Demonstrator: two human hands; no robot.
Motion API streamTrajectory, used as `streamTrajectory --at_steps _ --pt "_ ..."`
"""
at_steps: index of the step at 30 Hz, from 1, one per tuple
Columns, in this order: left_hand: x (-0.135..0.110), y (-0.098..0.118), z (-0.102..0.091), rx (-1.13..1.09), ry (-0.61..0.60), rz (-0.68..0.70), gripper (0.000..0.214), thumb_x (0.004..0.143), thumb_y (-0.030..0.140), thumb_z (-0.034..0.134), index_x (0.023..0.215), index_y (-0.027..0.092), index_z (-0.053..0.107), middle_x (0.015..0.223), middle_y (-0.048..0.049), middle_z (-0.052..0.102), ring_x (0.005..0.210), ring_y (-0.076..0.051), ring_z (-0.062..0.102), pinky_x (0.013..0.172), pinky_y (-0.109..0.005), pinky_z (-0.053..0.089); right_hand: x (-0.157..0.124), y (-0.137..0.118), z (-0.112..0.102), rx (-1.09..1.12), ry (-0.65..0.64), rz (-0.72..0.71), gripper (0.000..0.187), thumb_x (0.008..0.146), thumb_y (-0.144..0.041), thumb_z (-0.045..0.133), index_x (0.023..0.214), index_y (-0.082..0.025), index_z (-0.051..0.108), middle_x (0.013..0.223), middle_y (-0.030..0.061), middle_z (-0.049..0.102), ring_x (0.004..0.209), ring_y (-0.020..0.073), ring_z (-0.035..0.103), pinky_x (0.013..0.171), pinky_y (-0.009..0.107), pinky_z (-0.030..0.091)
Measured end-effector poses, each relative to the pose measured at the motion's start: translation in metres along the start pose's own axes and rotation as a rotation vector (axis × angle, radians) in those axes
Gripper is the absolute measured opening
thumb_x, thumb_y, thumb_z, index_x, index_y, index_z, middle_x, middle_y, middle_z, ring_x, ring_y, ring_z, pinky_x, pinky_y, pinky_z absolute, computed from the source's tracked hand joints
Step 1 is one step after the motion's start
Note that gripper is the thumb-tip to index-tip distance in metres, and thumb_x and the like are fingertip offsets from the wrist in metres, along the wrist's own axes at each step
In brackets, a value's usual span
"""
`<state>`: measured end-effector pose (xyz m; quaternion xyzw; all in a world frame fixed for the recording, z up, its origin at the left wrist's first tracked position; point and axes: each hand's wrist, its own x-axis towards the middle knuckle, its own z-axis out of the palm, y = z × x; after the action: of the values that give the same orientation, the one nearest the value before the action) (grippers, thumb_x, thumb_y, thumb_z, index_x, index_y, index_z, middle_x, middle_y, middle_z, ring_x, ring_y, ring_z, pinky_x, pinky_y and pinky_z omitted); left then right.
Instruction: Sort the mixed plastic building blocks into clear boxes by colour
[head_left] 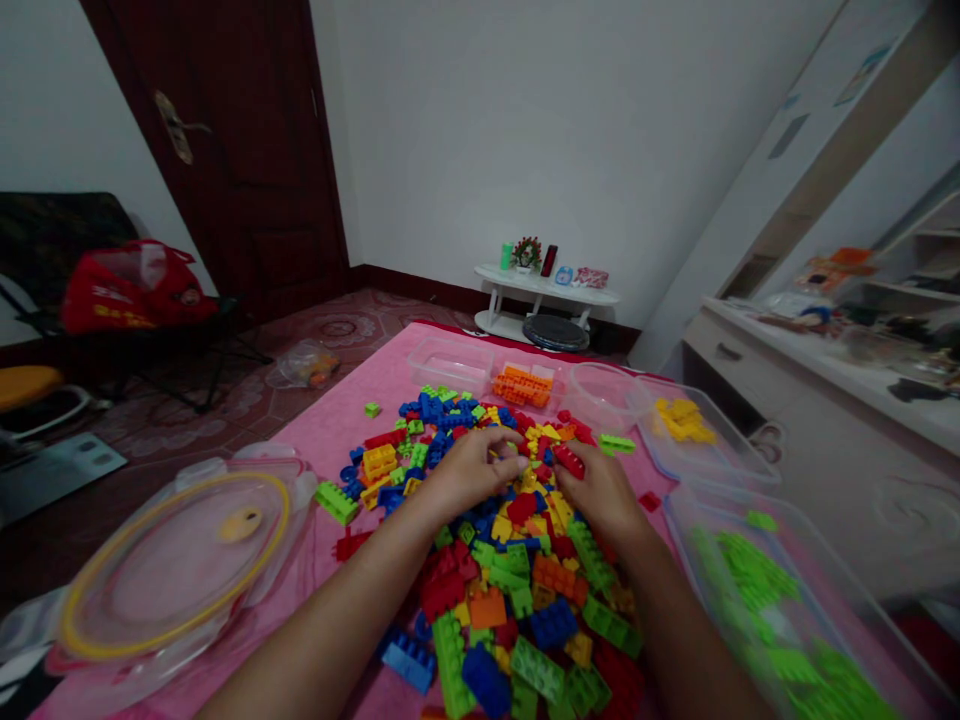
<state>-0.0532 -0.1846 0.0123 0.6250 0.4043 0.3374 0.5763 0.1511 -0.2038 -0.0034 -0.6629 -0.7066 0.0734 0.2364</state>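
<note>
A big heap of toy building bricks (517, 570) in red, blue, yellow, green and orange covers the middle of the pink cloth. My left hand (476, 468) reaches over the far part of the heap, thumb and fingers curved and apart, with nothing visible between them. To its right, my right hand (600, 488) grips a red brick (568, 461) between thumb and fingers, at the heap's right side. The lower fingers of that hand are partly hidden. A lime green brick (616, 443) lies just beyond my right hand.
Clear tubs hold orange bricks (523, 386), yellow bricks (684, 421) and green bricks (757, 575). A rectangular tub (450, 362) and a round tub (606, 392) stand at the back. Stacked lids (176, 560) lie left on the pink cloth (330, 415). A cabinet (832, 420) stands right.
</note>
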Motion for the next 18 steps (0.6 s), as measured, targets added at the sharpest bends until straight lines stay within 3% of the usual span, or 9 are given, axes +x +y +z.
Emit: streamTrajectory --at_steps 2,4,6,8,11,16,18 --pt "-0.003 0.009 0.007 -0.361 0.036 -0.135 0.048 0.077 0.036 0.065 0.120 0.020 0.052 0.101 -0.0077 0.060 0.084 -0.019 0.063 0.068 -0.030 0.052 -0.001 -0.013 -0.007 0.078 0.093 -0.047 0.016 0.082 -0.027 0.052 0.085 -0.017 0.064 0.090 0.0079 0.068 0.085 0.0221 0.062 0.076 0.032 0.045" --pt "-0.005 0.015 0.013 -0.735 -0.042 -0.286 0.047 0.080 0.045 0.061 0.117 0.019 0.049 0.094 -0.0079 0.061 0.080 -0.019 0.064 0.073 -0.035 0.053 -0.004 -0.028 -0.012 0.149 0.155 -0.112 0.020 0.082 -0.031 0.053 0.091 -0.017 0.064 0.095 0.0081 0.068 0.091 0.0227 0.061 0.080 0.034 0.045" --pt "-0.006 0.019 0.017 -1.026 -0.151 -0.406 0.043 0.085 0.052 0.051 0.109 0.016 0.051 0.080 -0.0059 0.061 0.068 -0.018 0.063 0.071 -0.037 0.053 -0.008 -0.044 -0.015 0.202 0.157 -0.161 0.030 0.078 -0.032 0.059 0.104 -0.017 0.063 0.106 0.0093 0.066 0.099 0.0237 0.059 0.086 0.036 0.045" --pt "-0.006 0.019 0.021 -1.207 -0.159 -0.449 0.040 0.089 0.050 0.042 0.100 0.014 0.054 0.073 -0.0053 0.062 0.060 -0.017 0.061 0.065 -0.033 0.052 -0.012 -0.056 -0.016 0.239 0.103 -0.187 0.046 0.072 -0.029 0.064 0.116 -0.018 0.059 0.114 0.0100 0.063 0.105 0.0243 0.057 0.089 0.037 0.045" --pt "-0.004 0.016 0.026 -1.350 -0.054 -0.433 0.033 0.093 0.038 0.038 0.092 0.012 0.057 0.075 -0.0075 0.065 0.060 -0.015 0.062 0.061 -0.028 0.051 -0.015 -0.065 -0.019 0.274 0.034 -0.213 0.047 0.070 -0.024 0.066 0.117 -0.020 0.059 0.115 0.0086 0.063 0.104 0.0238 0.058 0.091 0.038 0.045" --pt "-0.001 0.011 0.023 -1.395 0.095 -0.400 0.016 0.087 0.024 0.049 0.087 0.012 0.059 0.077 -0.0090 0.068 0.073 -0.019 0.068 0.069 -0.032 0.055 -0.012 -0.056 -0.027 0.312 0.208 -0.216 0.027 0.078 -0.028 0.060 0.104 -0.020 0.065 0.106 0.0080 0.066 0.099 0.0221 0.060 0.088 0.036 0.046" --pt "0.000 0.008 0.022 -1.374 0.116 -0.382 0.012 0.086 0.021 0.052 0.088 0.012 0.060 0.078 -0.0084 0.069 0.073 -0.020 0.069 0.070 -0.033 0.057 -0.011 -0.050 -0.027 0.318 0.221 -0.179 0.025 0.080 -0.031 0.059 0.102 -0.019 0.066 0.103 0.0080 0.067 0.092 0.0208 0.062 0.084 0.034 0.048"
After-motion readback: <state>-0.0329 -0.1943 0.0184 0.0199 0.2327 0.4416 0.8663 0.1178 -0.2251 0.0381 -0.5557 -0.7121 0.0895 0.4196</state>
